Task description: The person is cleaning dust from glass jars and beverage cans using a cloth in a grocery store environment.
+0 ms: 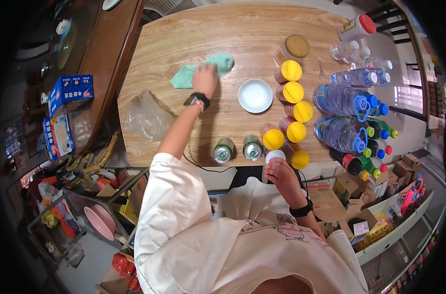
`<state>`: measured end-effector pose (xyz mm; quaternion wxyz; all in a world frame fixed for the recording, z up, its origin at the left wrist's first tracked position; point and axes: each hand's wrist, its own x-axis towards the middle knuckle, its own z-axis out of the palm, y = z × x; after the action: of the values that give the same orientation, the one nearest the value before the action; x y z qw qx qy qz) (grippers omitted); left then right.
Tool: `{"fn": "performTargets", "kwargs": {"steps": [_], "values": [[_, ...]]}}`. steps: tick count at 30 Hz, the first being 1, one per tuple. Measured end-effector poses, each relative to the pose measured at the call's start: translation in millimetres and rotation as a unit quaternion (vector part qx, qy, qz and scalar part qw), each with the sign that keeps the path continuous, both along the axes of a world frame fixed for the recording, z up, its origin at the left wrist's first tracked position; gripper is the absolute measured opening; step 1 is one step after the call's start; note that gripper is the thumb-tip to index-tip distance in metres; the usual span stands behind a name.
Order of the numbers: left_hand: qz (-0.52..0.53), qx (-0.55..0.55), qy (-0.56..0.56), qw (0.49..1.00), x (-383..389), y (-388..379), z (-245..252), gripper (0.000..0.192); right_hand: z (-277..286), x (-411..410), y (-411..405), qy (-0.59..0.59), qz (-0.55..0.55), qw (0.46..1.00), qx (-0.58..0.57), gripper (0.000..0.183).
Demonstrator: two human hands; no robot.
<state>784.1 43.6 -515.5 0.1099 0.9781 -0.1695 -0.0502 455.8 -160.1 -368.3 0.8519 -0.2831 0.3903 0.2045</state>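
Note:
My left hand (pixel 205 81) is closed on a light green cloth (pixel 184 77), pressed to the wooden table at the upper left of centre; the cloth's far end is bunched beyond my fingers. Close to the table's near edge, my right hand (pixel 280 172) has its fingers around a white-lidded container (pixel 275 156); the thumb is hidden. Left of it stand two green-and-silver drink cans (pixel 223 151). Several yellow-lidded canisters (pixel 292 92) stand in a curved row, with a gold-lidded clear jar (pixel 295 47) at its far end. A white plate (pixel 255 96) lies left of the row.
A crumpled clear plastic bag (pixel 147 115) lies at the table's left, near a thin black cable. Water bottles (pixel 337 99), soft-drink bottles (pixel 349 161) and a red-lidded jar (pixel 357 27) line the right side. Blue cartons (pixel 71 88) stand on another table at left. Cardboard boxes (pixel 324 202) are at lower right.

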Motion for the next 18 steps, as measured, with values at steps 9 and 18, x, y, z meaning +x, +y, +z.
{"fn": "performTargets", "kwargs": {"steps": [9,18], "values": [[0.083,0.080,0.006,0.993,53,26,-16,0.028,-9,-3,-5,-0.022,-0.032,0.999,0.017,0.024],[-0.139,0.007,0.072,0.988,3,-12,-4,0.046,-21,-8,-10,-0.038,-0.054,0.998,0.017,0.023]]}}
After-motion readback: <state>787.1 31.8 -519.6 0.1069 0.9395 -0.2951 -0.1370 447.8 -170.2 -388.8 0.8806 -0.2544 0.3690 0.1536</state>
